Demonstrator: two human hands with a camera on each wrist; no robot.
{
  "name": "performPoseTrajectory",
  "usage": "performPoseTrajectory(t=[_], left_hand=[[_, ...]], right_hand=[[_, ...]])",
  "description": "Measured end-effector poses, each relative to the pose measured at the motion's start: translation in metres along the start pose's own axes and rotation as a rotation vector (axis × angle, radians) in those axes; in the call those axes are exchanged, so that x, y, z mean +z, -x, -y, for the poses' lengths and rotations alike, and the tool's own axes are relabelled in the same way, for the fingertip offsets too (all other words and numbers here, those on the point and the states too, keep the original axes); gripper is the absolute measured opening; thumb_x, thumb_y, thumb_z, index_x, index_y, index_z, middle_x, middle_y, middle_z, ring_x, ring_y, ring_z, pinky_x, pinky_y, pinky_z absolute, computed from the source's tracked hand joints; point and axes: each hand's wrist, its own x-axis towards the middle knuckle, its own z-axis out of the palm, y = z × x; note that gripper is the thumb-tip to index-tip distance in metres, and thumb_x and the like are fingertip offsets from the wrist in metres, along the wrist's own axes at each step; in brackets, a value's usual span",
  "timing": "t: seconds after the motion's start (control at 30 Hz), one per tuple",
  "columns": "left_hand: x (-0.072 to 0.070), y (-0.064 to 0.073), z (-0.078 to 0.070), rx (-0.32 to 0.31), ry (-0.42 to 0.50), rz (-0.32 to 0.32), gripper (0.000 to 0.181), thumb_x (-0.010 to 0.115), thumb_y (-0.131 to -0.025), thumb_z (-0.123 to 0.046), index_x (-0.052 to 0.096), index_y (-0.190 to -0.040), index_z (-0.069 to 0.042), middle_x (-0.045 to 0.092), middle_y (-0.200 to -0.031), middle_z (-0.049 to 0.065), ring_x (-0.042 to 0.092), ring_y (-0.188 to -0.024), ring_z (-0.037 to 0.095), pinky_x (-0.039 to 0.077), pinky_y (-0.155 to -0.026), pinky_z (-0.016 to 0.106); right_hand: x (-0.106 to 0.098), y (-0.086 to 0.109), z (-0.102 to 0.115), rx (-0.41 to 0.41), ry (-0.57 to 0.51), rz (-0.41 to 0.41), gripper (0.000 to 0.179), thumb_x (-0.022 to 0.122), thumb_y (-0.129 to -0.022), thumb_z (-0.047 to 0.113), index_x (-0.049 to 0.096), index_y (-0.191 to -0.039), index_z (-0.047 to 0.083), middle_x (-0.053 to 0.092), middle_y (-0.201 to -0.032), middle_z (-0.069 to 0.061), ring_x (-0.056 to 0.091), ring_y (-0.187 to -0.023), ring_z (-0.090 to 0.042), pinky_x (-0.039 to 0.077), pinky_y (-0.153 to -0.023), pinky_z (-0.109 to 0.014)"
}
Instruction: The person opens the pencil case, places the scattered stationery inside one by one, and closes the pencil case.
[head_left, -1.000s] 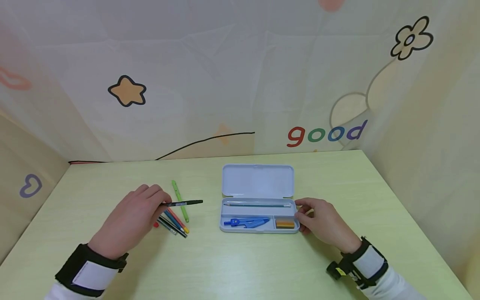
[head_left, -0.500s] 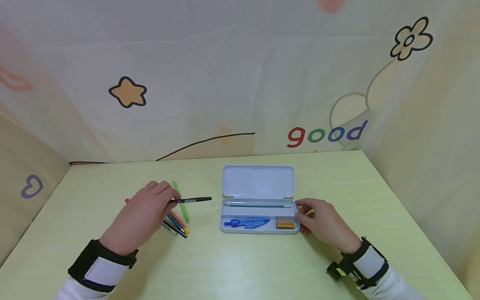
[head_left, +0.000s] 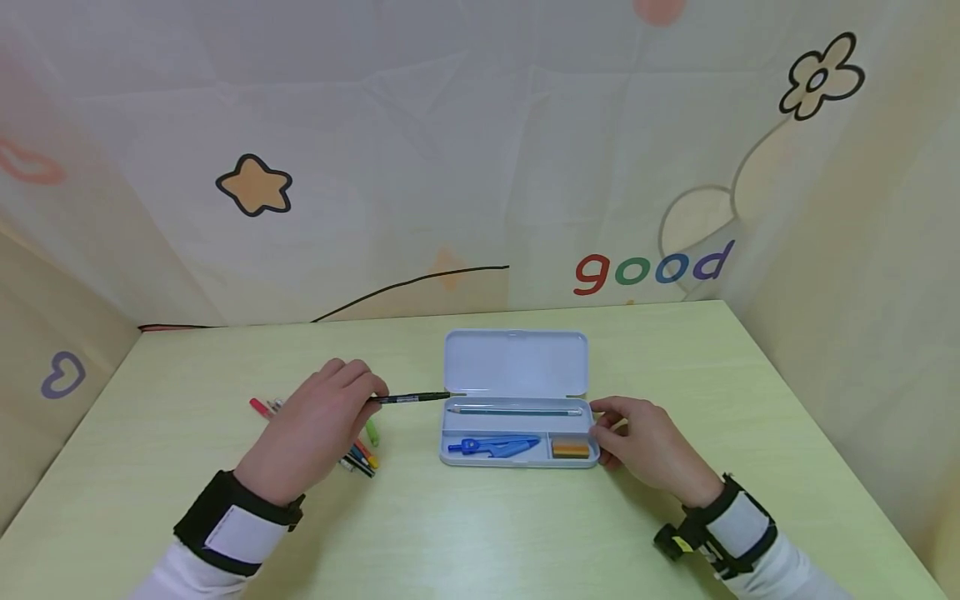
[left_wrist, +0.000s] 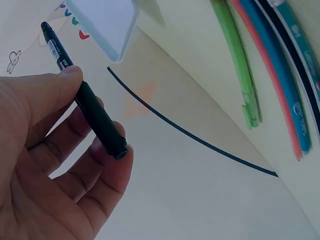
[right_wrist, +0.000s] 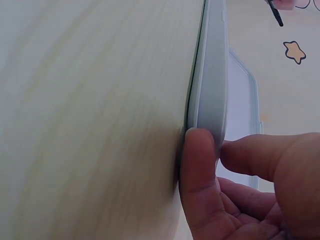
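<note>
My left hand (head_left: 315,429) pinches a black pen (head_left: 412,398) between thumb and fingers, with its far end reaching the left edge of the open pencil case (head_left: 517,362). In the left wrist view the black pen (left_wrist: 102,120) slants across the fingertips. My right hand (head_left: 645,437) grips the case's right end; in the right wrist view a finger lies along the outer wall (right_wrist: 212,75) and the thumb sits at the rim. Inside the case are a pencil (head_left: 517,411) in the upper compartment, a blue drawing compass (head_left: 495,445) and an orange-brown eraser (head_left: 570,448) below.
Several pens and markers lie on the table partly under my left hand: a green pen (head_left: 372,432), a red-tipped one (head_left: 260,407), and an orange one (head_left: 367,454). A patterned cloth (head_left: 375,192) stands behind the table (head_left: 480,533).
My left hand has moved right with the black pen, from above the loose pens to the case's left edge. The right hand and the case have stayed in place.
</note>
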Motion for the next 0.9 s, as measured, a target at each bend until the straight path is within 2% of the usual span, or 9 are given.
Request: performPoseTrajectory(t=[0.3,0.6,0.9], left_hand=[[0.005,-0.012,-0.009,0.009,0.011,0.000,0.019,0.085,-0.091,-0.007,0.073,-0.106,-0.008,0.064,-0.098,-0.001,0.054,-0.090,0.020,0.053,-0.082,0.033],[0.009,-0.023,-0.017,0.041,0.007,-0.030,0.017,0.083,-0.093,-0.007,0.072,-0.105,-0.009,0.065,-0.098,0.000,0.055,-0.089,0.020,0.052,-0.080,0.033],[0.015,-0.032,-0.024,0.053,-0.006,-0.021,0.017,0.084,-0.092,-0.008,0.074,-0.105,-0.009,0.065,-0.098,0.000,0.057,-0.091,0.021,0.053,-0.082,0.032]], right_hand=[[0.000,-0.001,-0.001,-0.008,0.011,-0.001,0.041,0.069,-0.103,0.008,0.060,-0.141,-0.005,0.066,-0.102,-0.011,0.067,-0.072,-0.019,0.061,-0.067,-0.030],[-0.001,-0.001,-0.001,-0.016,0.007,0.002,0.041,0.069,-0.103,0.008,0.060,-0.141,-0.005,0.066,-0.103,-0.011,0.067,-0.071,-0.020,0.061,-0.067,-0.030],[-0.001,-0.002,-0.002,-0.032,0.011,-0.004,0.040,0.069,-0.103,0.007,0.060,-0.140,-0.006,0.066,-0.101,-0.011,0.068,-0.070,-0.019,0.061,-0.067,-0.030]])
